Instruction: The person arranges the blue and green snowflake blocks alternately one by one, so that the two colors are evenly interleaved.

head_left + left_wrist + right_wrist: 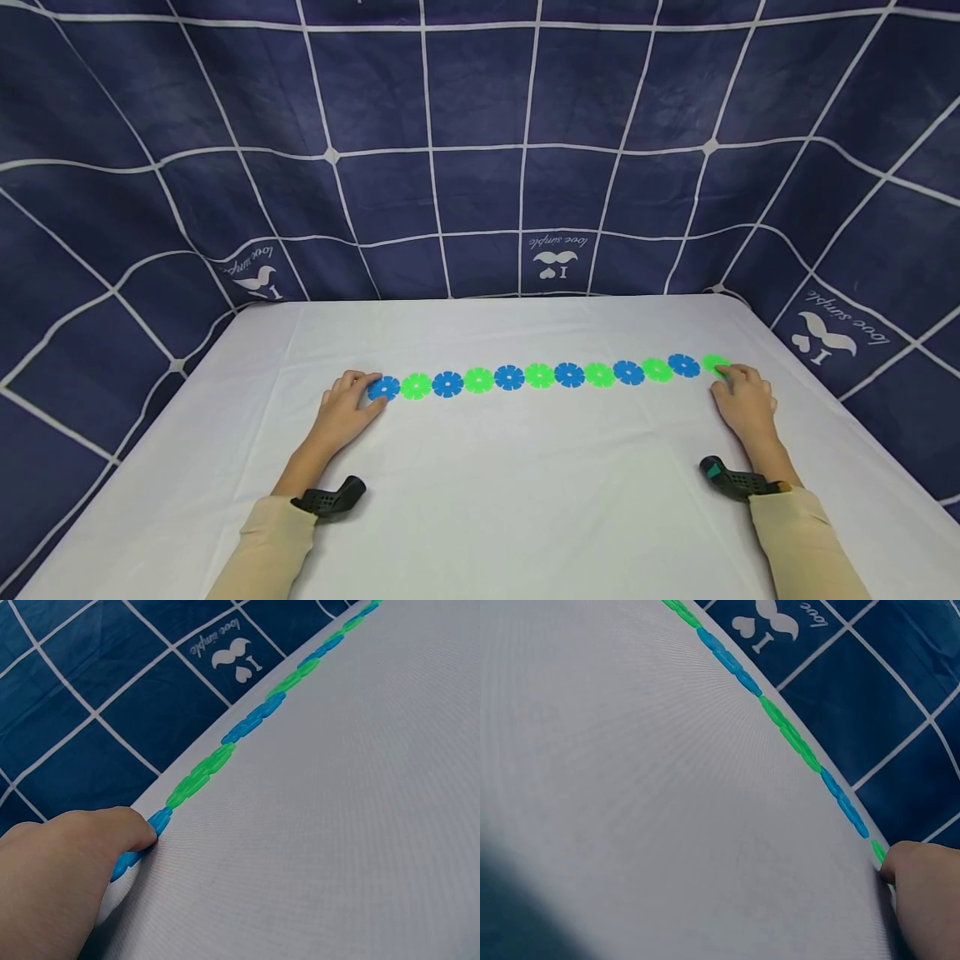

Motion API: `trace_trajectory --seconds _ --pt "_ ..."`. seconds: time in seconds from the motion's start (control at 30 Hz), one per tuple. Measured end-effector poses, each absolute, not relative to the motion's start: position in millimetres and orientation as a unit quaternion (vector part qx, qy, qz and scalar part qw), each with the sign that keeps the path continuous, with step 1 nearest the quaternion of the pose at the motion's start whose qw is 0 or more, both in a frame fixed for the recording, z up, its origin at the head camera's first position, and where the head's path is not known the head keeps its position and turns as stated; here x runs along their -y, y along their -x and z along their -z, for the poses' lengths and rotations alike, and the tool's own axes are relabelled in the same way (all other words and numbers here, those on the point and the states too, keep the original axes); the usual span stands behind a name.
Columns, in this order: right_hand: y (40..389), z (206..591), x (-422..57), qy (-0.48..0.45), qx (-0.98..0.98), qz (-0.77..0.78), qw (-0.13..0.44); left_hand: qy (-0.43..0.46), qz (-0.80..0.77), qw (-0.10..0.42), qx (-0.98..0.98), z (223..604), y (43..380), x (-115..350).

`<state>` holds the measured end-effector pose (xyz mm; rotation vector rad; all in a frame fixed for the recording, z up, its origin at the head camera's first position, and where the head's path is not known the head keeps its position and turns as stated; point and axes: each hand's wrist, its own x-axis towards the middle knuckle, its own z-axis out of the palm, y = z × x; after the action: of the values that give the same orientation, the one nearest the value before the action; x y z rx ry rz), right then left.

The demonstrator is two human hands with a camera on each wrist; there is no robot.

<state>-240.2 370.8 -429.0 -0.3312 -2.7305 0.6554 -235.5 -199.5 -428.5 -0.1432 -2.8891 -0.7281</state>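
A row of flat, notched plastic discs, blue and green by turns, lies across the white table. At its left end my left hand (347,410) holds the blue disc (386,388) between thumb and fingers. The left wrist view shows the thumb against that disc's near edge, next to a green disc (201,775). My right hand (746,406) grips the green disc (713,362) at the right end, partly covering it. A narrow gap appears between this disc and the neighbouring blue disc (844,802) in the right wrist view. Between the hands, the other discs meet edge to edge.
A white cloth covers the table (525,483), with slight creases. Dark blue cloth with white grid lines (480,192) hangs behind the table and along both sides. Each wrist wears a black strap device; the left device (330,498) sits just above the tabletop.
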Motion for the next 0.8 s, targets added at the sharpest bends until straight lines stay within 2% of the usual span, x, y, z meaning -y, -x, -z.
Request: trace_trajectory --seconds 0.17,0.8 --pt "240.3 430.2 -371.5 0.1 0.962 -0.211 0.137 0.047 0.242 0.079 0.966 428.1 234.7 198.5" --pt "236.7 426.9 -369.2 0.082 0.967 -0.205 0.13 0.051 0.243 0.081 0.965 429.1 236.0 199.7"
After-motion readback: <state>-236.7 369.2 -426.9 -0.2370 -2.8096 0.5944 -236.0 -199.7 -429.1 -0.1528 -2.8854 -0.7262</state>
